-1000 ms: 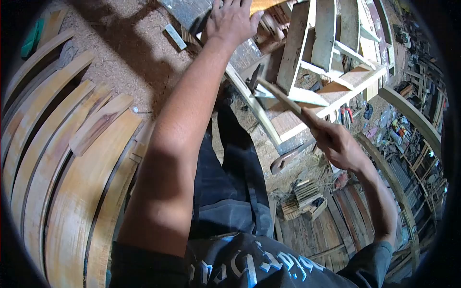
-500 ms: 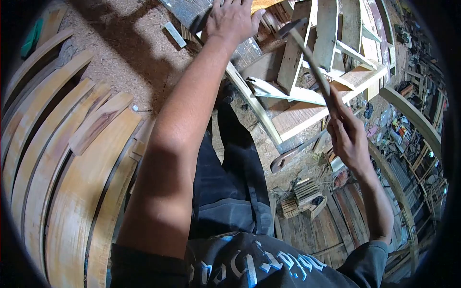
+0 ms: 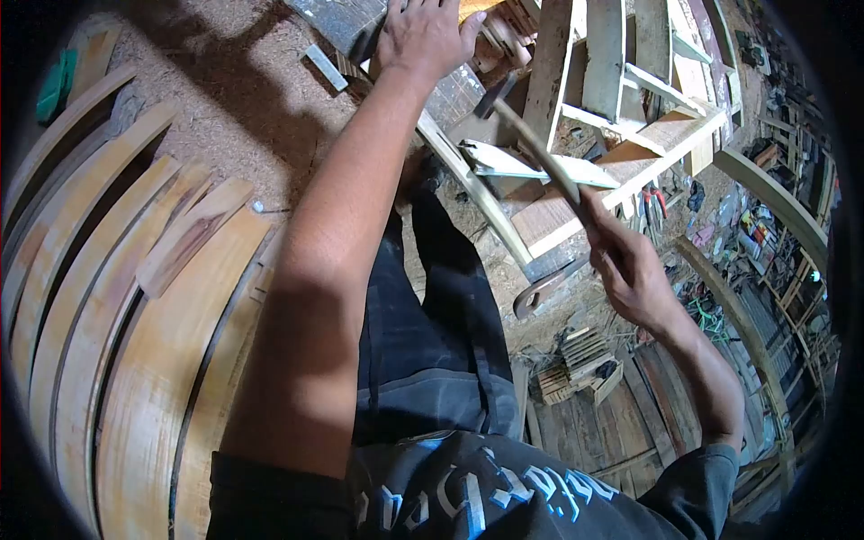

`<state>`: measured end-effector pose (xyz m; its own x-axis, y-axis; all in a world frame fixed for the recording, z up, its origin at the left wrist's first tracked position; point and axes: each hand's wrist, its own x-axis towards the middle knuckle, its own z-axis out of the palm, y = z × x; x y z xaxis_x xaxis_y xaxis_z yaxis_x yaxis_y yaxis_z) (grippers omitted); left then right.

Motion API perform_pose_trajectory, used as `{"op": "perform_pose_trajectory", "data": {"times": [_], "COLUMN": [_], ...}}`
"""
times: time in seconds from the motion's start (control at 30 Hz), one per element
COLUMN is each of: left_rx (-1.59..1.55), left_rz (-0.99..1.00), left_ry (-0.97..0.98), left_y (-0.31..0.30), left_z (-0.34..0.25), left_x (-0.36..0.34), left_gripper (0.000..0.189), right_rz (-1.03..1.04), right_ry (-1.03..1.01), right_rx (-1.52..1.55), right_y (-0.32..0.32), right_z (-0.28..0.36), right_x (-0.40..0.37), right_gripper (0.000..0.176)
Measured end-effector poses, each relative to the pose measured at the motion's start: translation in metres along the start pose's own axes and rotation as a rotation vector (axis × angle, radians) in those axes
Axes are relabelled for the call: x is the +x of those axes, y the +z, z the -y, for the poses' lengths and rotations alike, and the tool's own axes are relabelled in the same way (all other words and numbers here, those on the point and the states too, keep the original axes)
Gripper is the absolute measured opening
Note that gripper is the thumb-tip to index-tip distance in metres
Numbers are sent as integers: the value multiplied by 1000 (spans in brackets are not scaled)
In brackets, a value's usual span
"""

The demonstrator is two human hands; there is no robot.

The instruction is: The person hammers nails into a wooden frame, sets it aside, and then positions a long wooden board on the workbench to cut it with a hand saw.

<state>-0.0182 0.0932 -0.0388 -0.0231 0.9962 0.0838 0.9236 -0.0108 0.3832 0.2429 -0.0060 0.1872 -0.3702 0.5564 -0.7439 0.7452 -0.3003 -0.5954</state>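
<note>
My left hand lies palm down at the top edge, thumb spread from the fingers, over the end of a worn grey board. A bit of orange-yellow material shows beside its fingers; what lies under the palm is hidden. My right hand is wrapped round the wooden handle of a hammer. The hammer's dark head hangs in the air, below and right of my left hand. Beneath the hammer stands a pale wooden frame with upright slats and a corner brace.
Long curved planks stand in a row on the left. A handsaw lies by the frame's near corner, and red-handled pliers lie to its right. A stack of short slats and scattered scrap cover the ground at right.
The hammer and my right hand have moved left, and the hammer head is lower and closer to my left hand. My left hand keeps its place on the work, shifting only slightly in view.
</note>
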Motion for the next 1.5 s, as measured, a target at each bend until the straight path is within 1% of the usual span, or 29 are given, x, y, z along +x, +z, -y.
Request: {"op": "perform_pose_trajectory", "data": {"times": [0.03, 0.1, 0.17, 0.23, 0.27, 0.4, 0.5, 0.53, 0.57, 0.63, 0.67, 0.7, 0.77, 0.8, 0.83, 0.9, 0.93, 0.97, 1.03, 1.1, 1.13, 1.17, 1.23, 1.27, 1.3, 1.37, 1.43, 1.47, 1.5], "left_rx": [5, 11, 23, -40, -34, -114, -207, -247, -288, -327, -363, -401, -397, -406, -421, -453, -451, -448, -453, -454, -431, -440, -458, -421, -444, -486, -398, -377, -353], "left_rz": [-58, -36, -9, -141, -155, -112, -177, -213, -246, -269, -269, -273, -258, -257, -251, -226, -217, -211, -207, -177, -189, -184, -136, -133, -105, 59, 109, 161, 214], "left_ry": [15, 25, 34, 46, 65, 63, 53, 52, 51, 14, 7, 7, 2, 3, 5, 1, 4, 8, 3, 9, 18, 21, 48, 45, 26, -45, -51, -50, -71], "left_y": [3, 2, -2, 5, 6, 11, 8, 4, 0, -6, -7, -7, -6, -8, -9, -11, -9, -8, -4, -4, -4, -5, -1, 0, -2, -11, -15, -22, -23], "left_z": [0, 0, -1, 1, 2, 8, 10, 9, 9, 7, 8, 9, 10, 9, 6, 7, 8, 8, 7, 8, 7, 7, 7, 6, 4, 2, 0, -4, 0], "left_x": [1, 3, 4, 2, 0, 1, 1, 1, 1, -2, -2, 1, 0, 1, 1, 0, -1, 0, -4, -2, -2, -4, -2, -2, -2, 0, 0, 5, 3], "left_gripper": [56, 55, 55, 52, 52, 63, 64, 64, 64, 63, 62, 62, 61, 62, 62, 64, 64, 65, 65, 65, 62, 62, 59, 58, 57, 59, 60, 60, 60], "right_rz": [-1, 193, 129, 299, 161, -140, -244, -181, -236, 100, 88, 82, 33, 5, 1, -40, -152, 1, 230, 146, -14, -17, -248, -411, -441, -583, -847, -1068, -1089], "right_ry": [0, 128, 49, 206, -60, -167, -37, 45, -210, 0, 245, 254, -152, -208, -197, 128, -83, -93, 316, 388, 171, 181, 74, 96, 100, 340, 305, 388, 428], "right_rx": [5, -211, -141, -402, -289, -161, 5, 12, -151, -315, -249, -246, -344, -307, -307, -265, -255, -397, -421, -322, -321, -319, -265, -176, -166, -166, -272, -58, 66], "right_y": [-2, -15, -13, -17, -17, 0, 0, -3, 7, 0, -6, -4, 4, 14, 12, 7, 23, 23, 12, 3, 8, 9, 9, 20, 28, 48, 73, 94, 102], "right_z": [6, 24, 17, 28, 7, 11, 10, 7, -17, -2, 26, 24, 4, 7, 13, 40, 15, -3, 41, 72, 51, 52, 64, 50, 35, 4, -25, -48, -82], "right_x": [2, 6, 6, 13, 14, 13, 18, 20, 22, 27, 26, 26, 22, 29, 28, 27, 28, 24, 34, 35, 29, 24, 17, 9, 2, -11, -11, 3, 9], "right_gripper": [51, 47, 44, 43, 45, 51, 57, 56, 51, 47, 42, 42, 42, 44, 44, 47, 46, 45, 43, 41, 41, 41, 42, 32, 32, 25, 28, 27, 26]}}
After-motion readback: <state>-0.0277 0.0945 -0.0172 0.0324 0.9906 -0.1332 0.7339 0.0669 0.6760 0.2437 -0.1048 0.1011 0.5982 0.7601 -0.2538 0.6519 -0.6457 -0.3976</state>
